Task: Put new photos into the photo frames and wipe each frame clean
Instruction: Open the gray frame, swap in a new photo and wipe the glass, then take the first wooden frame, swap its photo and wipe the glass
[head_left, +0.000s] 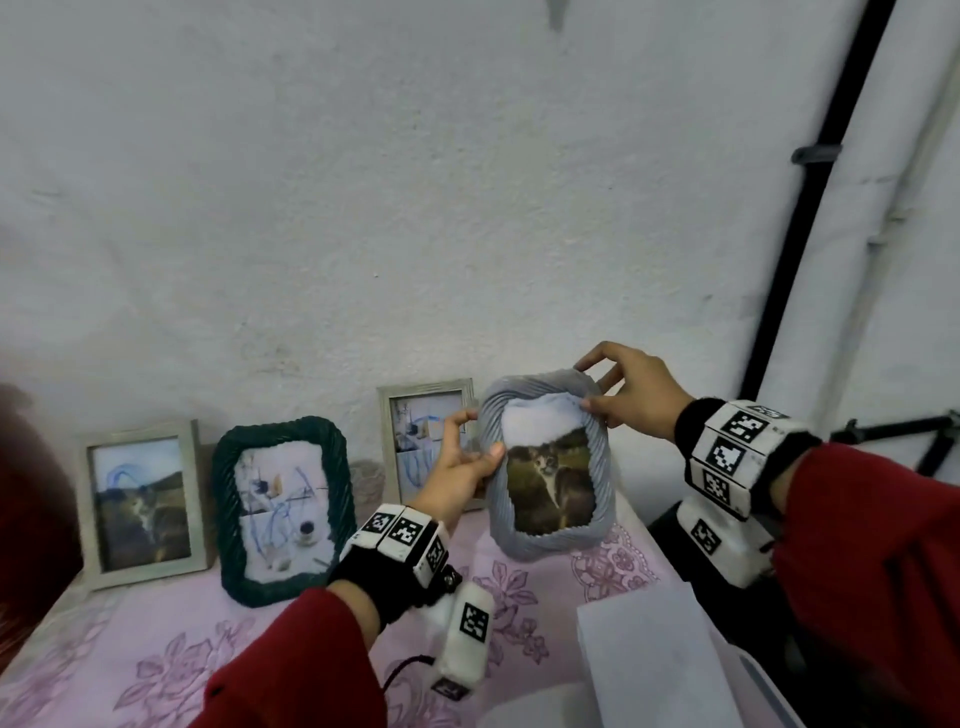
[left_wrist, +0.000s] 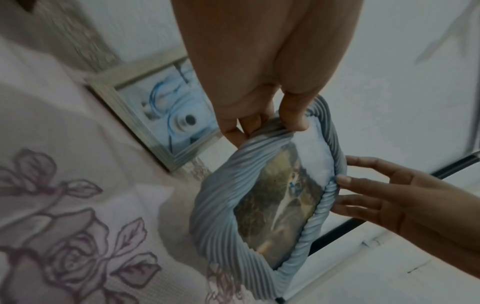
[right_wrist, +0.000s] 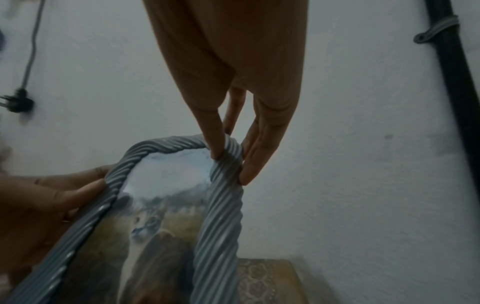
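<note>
A grey-blue ribbed photo frame (head_left: 602, 483) with a cat photo (head_left: 550, 483) in it is held upright above the table's far right part. My left hand (head_left: 462, 462) grips its left edge, thumb on the front rim. My right hand (head_left: 623, 395) pinches its top right corner between thumb and fingers. In the left wrist view the frame (left_wrist: 215, 216) hangs below my left hand (left_wrist: 265, 123), with the right hand (left_wrist: 384, 197) at its far edge. In the right wrist view my right hand (right_wrist: 231, 158) pinches the frame's rim (right_wrist: 218, 216).
Against the wall stand a silver frame (head_left: 140, 499), a dark green ribbed frame (head_left: 283, 509) and another silver frame (head_left: 426, 431). They rest on a pink floral cloth (head_left: 130, 654). A white box (head_left: 654, 665) sits front right. A black pipe (head_left: 810, 197) runs up the wall.
</note>
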